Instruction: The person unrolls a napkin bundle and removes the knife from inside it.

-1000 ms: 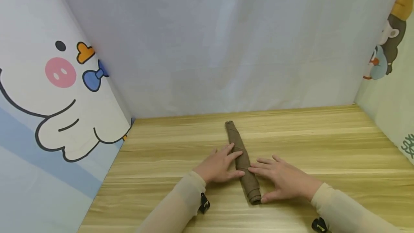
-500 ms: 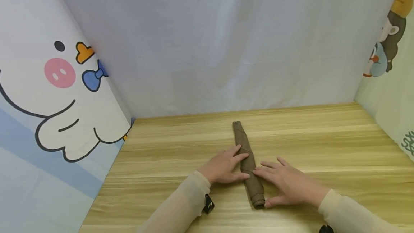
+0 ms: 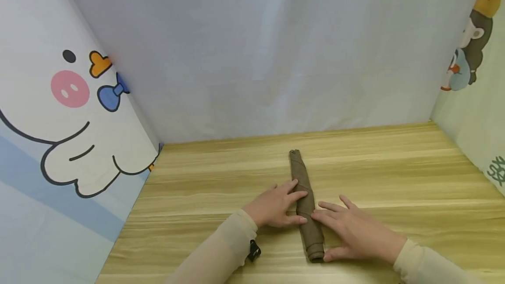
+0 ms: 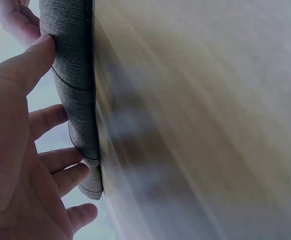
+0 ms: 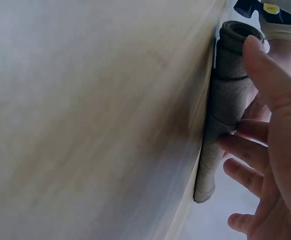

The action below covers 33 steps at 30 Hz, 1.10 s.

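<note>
A brown cloth rolled into a tapered tube lies on the wooden table, its narrow end away from the person and its wider, coiled end near. The left hand rests fingertips and thumb on its left side and top. On the right side, the right hand touches it with fingertips, its thumb at the near end. In the left wrist view, spread fingers of the left hand meet the roll. The right wrist view has the right hand beside the roll, thumb at the coiled end.
The light wooden table is bounded at the back by a pale grey curtain. A cartoon-printed panel stands at the left, and a light green printed one at the right. A black wrist device hangs by the left sleeve.
The roll has moved to the right and slightly toward the person, and its direction has turned a little. Both hands have moved along with it, staying on its two sides.
</note>
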{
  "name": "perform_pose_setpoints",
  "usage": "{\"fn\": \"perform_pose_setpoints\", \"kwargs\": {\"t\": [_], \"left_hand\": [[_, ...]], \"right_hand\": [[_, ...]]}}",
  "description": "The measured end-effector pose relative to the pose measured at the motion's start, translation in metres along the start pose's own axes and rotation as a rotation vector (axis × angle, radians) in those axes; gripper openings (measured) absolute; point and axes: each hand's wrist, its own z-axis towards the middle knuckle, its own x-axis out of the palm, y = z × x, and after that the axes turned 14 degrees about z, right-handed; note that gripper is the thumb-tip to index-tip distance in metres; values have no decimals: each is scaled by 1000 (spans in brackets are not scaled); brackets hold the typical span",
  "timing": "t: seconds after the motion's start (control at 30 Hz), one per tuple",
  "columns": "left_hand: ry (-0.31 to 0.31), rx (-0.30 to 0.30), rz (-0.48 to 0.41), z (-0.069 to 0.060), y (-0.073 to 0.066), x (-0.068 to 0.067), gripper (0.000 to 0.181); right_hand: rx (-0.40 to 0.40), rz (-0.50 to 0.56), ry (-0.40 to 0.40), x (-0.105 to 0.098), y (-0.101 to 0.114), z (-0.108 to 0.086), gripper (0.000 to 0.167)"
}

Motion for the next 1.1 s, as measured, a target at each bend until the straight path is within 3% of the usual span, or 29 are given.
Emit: {"fn": "perform_pose_setpoints", "kwargs": {"t": [0.17,0.3,0.63,0.9,1.1], "left_hand": [[5,-3,17,-4,-1,-4,84],[5,-5,22,-7,-3,-6,90],[7,-21,93,-17,-12,-10,110],[-27,-21,131,-19,-16,-6,114],[-10,-29,140,-18,-19,-2,114]], "right_hand": [[73,75,-12,-6,-7,1,75],[102,60,-47,-10,-14,1,70],[57,49,-93,-9,-18,6,58],[91,90,-70,-5,-19,12,55],[70,77,-68,-2,-19,15,53]]}}
